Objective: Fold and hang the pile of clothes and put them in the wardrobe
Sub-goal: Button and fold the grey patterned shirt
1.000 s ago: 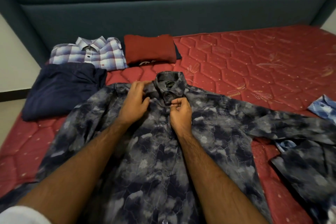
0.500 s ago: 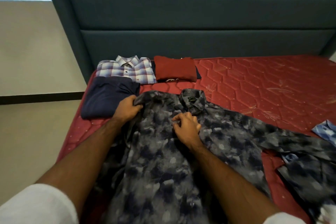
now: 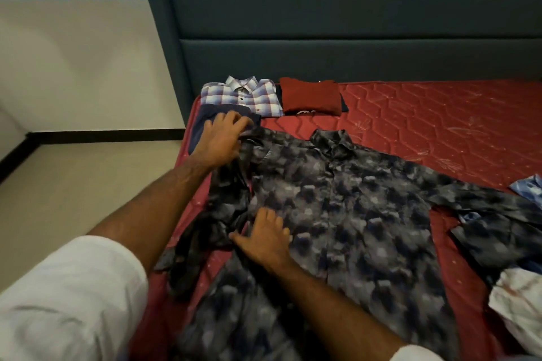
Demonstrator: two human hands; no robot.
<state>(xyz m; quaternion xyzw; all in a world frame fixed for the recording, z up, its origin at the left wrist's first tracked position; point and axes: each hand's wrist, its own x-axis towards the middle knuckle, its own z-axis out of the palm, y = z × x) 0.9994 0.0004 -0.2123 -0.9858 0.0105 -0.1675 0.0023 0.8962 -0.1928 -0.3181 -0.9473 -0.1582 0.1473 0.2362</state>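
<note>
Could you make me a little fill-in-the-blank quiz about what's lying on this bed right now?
1. The grey patterned shirt lies spread on a ____ mattress.
2. The left hand grips the shirt at its ____.
3. The folded checked shirt lies beside a folded ____ garment.
4. The right hand rests ____ on the shirt.

Missing words: red; shoulder; red; flat
</note>
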